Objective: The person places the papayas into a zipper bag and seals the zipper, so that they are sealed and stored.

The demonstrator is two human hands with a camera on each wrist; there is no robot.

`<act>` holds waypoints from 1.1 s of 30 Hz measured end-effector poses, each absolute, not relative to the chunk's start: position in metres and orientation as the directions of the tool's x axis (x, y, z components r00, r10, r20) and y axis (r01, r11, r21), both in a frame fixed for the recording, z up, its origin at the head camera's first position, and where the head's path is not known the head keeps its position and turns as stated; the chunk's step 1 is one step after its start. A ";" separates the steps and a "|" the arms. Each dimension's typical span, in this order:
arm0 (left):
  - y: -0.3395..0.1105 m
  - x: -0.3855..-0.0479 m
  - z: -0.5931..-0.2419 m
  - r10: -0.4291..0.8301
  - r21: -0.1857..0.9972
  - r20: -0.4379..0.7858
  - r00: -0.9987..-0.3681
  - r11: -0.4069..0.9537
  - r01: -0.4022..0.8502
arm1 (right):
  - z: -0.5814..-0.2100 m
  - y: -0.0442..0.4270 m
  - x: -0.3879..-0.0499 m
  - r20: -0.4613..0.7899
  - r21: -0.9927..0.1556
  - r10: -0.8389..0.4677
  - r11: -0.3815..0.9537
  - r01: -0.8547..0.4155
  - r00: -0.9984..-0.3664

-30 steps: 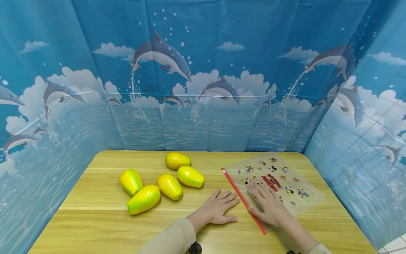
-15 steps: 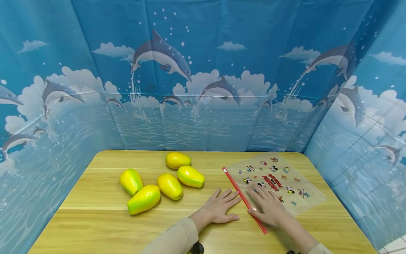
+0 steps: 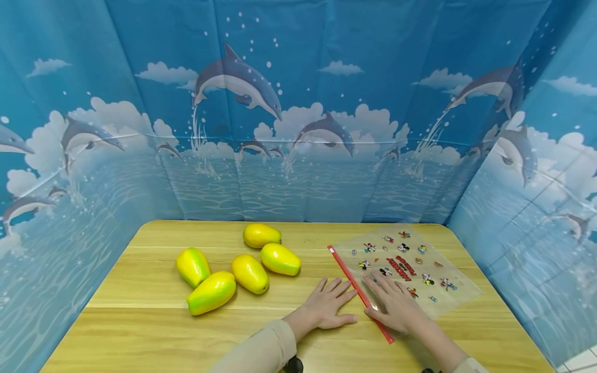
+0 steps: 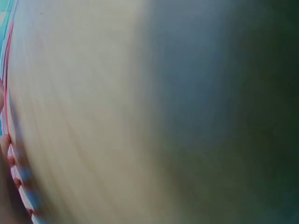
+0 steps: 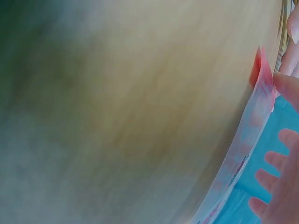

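A clear bag [image 3: 438, 282] with cartoon prints and a red strip [image 3: 347, 272] along its left edge lies flat at the right of the table. My right hand [image 3: 396, 305] rests palm down on its lower left part, fingers spread and thumb at the strip. My left hand [image 3: 324, 306] lies flat with fingers spread, just left of the strip, fingertips close to it. In the right wrist view the red end of the bag [image 5: 264, 74] shows beside my fingers. The left wrist view is mostly blurred tabletop, with fingers [image 4: 5, 144] at its left edge.
Several yellow-green fruits lie left of my hands: two touching at the left [image 3: 212, 293], one in the middle [image 3: 250, 274], others behind [image 3: 280, 259]. The wooden table [image 3: 140, 336] is bounded by a blue dolphin curtain [image 3: 298, 181] at the back and sides.
My left hand has slid slightly right, toward the red strip. The bag has shifted slightly to the right; my right hand has barely moved and stays on it.
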State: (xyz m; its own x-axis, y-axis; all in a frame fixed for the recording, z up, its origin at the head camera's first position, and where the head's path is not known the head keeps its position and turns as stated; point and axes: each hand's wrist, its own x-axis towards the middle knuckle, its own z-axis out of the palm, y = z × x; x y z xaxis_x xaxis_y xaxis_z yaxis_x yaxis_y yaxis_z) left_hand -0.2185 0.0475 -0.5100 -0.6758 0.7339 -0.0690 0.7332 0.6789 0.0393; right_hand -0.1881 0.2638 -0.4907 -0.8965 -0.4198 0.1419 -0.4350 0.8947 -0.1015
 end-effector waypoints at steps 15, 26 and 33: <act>0.050 -0.218 -0.510 0.736 0.056 -0.097 -0.671 0.677 0.734 | -0.492 0.264 -0.188 0.152 -0.094 -0.446 0.882 -0.462 -0.882; 0.050 -0.219 -0.509 0.732 0.071 -0.121 -0.670 0.680 0.730 | -0.489 0.257 -0.183 0.044 -0.086 -0.449 0.888 -0.451 -0.892; 0.049 -0.219 -0.506 0.733 0.082 -0.128 -0.668 0.680 0.729 | -0.489 0.255 -0.179 0.037 -0.077 -0.446 0.891 -0.447 -0.894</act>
